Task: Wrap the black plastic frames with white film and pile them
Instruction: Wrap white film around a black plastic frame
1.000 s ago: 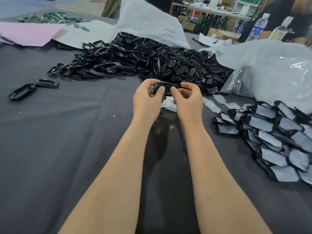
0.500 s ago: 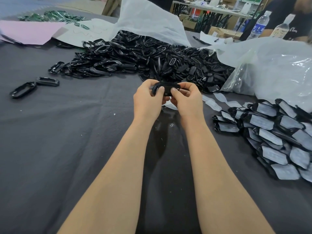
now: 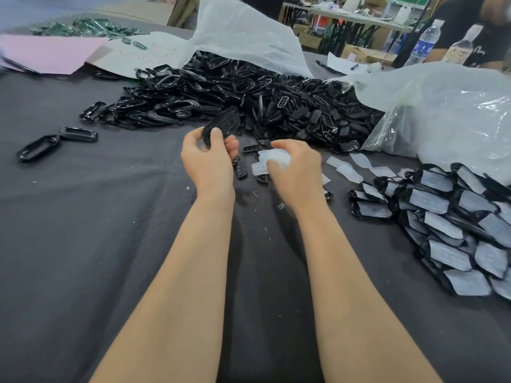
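Dark cloth table: both bare forearms stretched over its near part. Pile of wrapped frames: near right, black pieces faced with white film, lying overlapped on the cloth. Left hand: mid-table, thumb and fingers curled round one black frame, which was held tilted above the cloth. Half a second before, both hands had met on this frame. Right hand: had since come away to the right, apart from the left hand and lower, its fingers pinching a piece of white film. Small black parts: on the cloth between the hands. Loose film pieces: right of the right hand, short of the wrapped pile. Two single frames: left, apart from the rest. Heap of unwrapped frames: far, beyond the hands, spilling from a white bag. Clear bag: far right. Water bottles: farthest right.
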Motion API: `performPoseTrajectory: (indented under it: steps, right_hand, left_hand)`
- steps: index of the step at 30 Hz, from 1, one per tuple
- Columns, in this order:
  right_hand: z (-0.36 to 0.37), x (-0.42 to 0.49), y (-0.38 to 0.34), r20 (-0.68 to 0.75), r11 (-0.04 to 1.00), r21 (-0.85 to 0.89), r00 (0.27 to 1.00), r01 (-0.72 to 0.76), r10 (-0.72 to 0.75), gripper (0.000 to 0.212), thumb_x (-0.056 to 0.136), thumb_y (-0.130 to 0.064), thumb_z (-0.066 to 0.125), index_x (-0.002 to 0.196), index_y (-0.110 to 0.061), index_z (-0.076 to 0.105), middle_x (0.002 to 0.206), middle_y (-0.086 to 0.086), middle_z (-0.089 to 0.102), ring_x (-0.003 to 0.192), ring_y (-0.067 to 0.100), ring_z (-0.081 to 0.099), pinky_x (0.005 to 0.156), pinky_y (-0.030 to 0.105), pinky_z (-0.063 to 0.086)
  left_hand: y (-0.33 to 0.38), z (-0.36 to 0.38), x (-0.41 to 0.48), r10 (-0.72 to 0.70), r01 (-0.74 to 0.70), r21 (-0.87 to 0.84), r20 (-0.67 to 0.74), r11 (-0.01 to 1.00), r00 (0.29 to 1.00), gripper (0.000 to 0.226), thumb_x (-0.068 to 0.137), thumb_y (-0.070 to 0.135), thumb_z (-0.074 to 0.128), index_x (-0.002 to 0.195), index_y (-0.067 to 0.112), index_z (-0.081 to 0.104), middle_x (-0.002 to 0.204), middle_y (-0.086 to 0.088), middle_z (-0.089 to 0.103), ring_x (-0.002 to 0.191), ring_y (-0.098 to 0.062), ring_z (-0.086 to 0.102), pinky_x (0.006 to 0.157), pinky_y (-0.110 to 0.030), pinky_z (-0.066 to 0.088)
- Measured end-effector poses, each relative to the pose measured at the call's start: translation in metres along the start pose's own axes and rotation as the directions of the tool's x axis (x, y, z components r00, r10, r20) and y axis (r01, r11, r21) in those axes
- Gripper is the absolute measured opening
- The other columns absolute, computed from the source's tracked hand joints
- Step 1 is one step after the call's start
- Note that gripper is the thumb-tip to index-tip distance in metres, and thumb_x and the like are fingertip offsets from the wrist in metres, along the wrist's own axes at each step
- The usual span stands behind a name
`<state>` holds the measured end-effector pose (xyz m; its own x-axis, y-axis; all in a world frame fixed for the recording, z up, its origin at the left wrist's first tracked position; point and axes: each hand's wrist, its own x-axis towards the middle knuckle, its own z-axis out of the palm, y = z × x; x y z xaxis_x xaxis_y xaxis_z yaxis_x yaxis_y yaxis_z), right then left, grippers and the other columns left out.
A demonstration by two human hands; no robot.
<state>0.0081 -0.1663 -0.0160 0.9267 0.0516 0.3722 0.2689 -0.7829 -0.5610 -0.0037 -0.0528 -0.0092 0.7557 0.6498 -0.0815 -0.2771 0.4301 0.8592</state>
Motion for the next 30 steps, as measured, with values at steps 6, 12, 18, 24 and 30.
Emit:
performPoseTrajectory:
  steps: [6, 12, 18, 24, 30]
  right_hand:
    - [0.009, -0.003, -0.004, 0.168, 0.980, -0.195, 0.986, 0.042, -0.009, 0.027, 0.096, -0.020, 0.048, 0.118, -0.025, 0.064, 0.125, -0.006, 0.061, 0.129, 0.017, 0.043, 0.115, 0.048, 0.020]
    - [0.005, -0.005, -0.009, -0.149, 0.995, 0.099, 0.989, -0.004, 0.019, 0.020, 0.096, -0.010, 0.045, 0.102, -0.008, 0.064, 0.100, 0.005, 0.066, 0.097, 0.021, 0.058, 0.092, 0.032, 0.040]
    - [-0.010, 0.000, -0.007, 0.009, 0.528, 0.824, 0.936, -0.206, 0.351, 0.019, 0.095, 0.002, 0.047, 0.109, -0.010, 0.048, 0.084, 0.004, 0.056, 0.066, 0.009, 0.060, 0.063, 0.016, 0.052]
    - [-0.013, -0.001, -0.009, 0.056, 0.519, 0.827, 0.950, -0.217, 0.308, 0.018, 0.093, 0.002, 0.050, 0.103, -0.010, 0.060, 0.077, 0.000, 0.059, 0.061, 0.002, 0.062, 0.067, 0.019, 0.056]
    - [-0.011, -0.001, -0.006, -0.024, 0.571, 0.795, 0.930, -0.205, 0.367, 0.008, 0.095, -0.002, 0.052, 0.098, -0.003, 0.059, 0.072, 0.002, 0.067, 0.068, 0.010, 0.066, 0.063, 0.018, 0.054]
  left_hand:
    - [-0.001, 0.001, 0.000, -0.041, 0.040, -0.029, -0.029, 0.999, 0.999, 0.005, 0.099, 0.008, 0.048, 0.102, 0.012, 0.049, 0.071, -0.004, 0.062, 0.051, -0.002, 0.059, 0.054, -0.016, 0.049]
    - [-0.004, 0.003, -0.002, -0.036, 0.036, 0.027, 0.014, 0.999, 0.999, 0.005, 0.099, 0.009, 0.049, 0.099, 0.014, 0.049, 0.073, -0.004, 0.063, 0.053, -0.002, 0.060, 0.054, -0.016, 0.049]
    - [-0.008, 0.004, -0.006, 0.020, -0.045, 0.190, 0.130, 0.981, 0.991, 0.012, 0.098, 0.010, 0.051, 0.092, 0.020, 0.050, 0.074, -0.003, 0.064, 0.056, -0.003, 0.061, 0.056, -0.017, 0.051]
    - [-0.010, 0.004, -0.006, 0.023, -0.069, 0.259, 0.175, 0.964, 0.984, 0.008, 0.097, 0.011, 0.052, 0.100, 0.019, 0.051, 0.075, -0.002, 0.066, 0.054, 0.000, 0.061, 0.058, -0.017, 0.053]
    - [-0.013, 0.003, -0.005, 0.031, -0.087, 0.282, 0.196, 0.956, 0.980, 0.009, 0.097, 0.012, 0.052, 0.105, 0.016, 0.052, 0.081, -0.003, 0.065, 0.057, 0.000, 0.063, 0.059, -0.016, 0.052]
